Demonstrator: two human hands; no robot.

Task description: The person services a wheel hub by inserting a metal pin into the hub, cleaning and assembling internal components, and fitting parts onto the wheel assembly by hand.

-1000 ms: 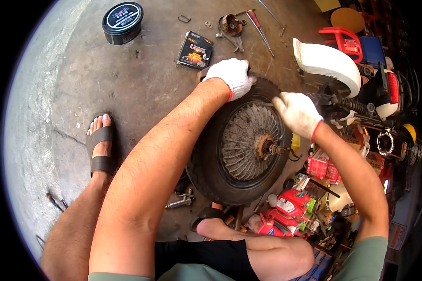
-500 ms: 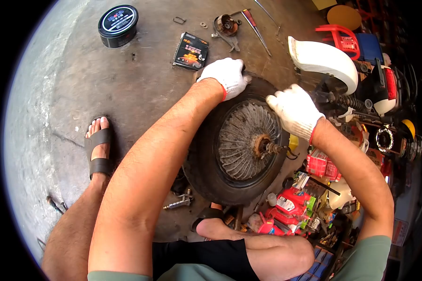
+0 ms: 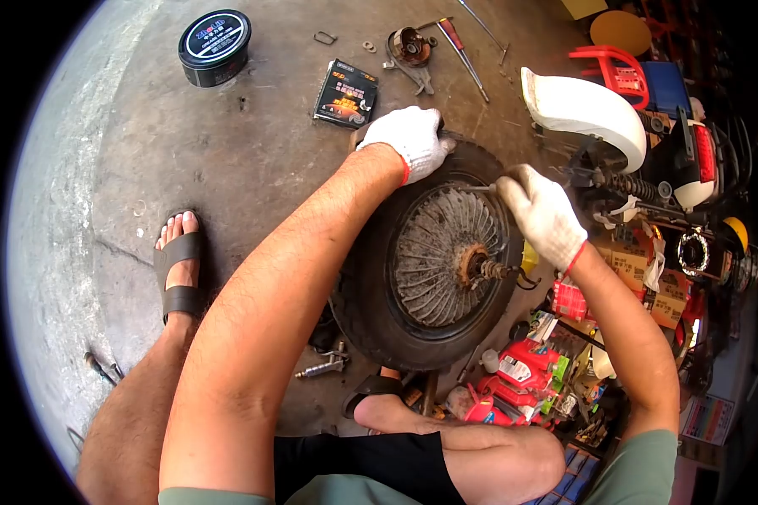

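Note:
A wheel with a black tire (image 3: 375, 295) stands between my legs, its finned metal hub (image 3: 429, 261) and threaded axle (image 3: 493, 270) facing up and to the right. My left hand (image 3: 408, 143), in a white knit glove, is closed over the tire's top edge; its fingertips are partly hidden. At the upper right of the rim, my gloved right hand (image 3: 541, 215) is closed on a thin metal rod (image 3: 478, 188), whose exposed end points left across the rim beside the tire. The rod's other end is hidden in the glove.
A black tub (image 3: 214, 50), a small dark box (image 3: 346, 94), a brake part (image 3: 411, 49) and a screwdriver (image 3: 451, 35) lie on the floor ahead. An air gun (image 3: 324, 364) lies left of the wheel. A white fender (image 3: 585, 114) and red bottles (image 3: 522, 366) crowd the right.
My right hand has shifted slightly right and down and turned, and the thin rod now shows at its fingers. My left hand stays at the tire's top edge.

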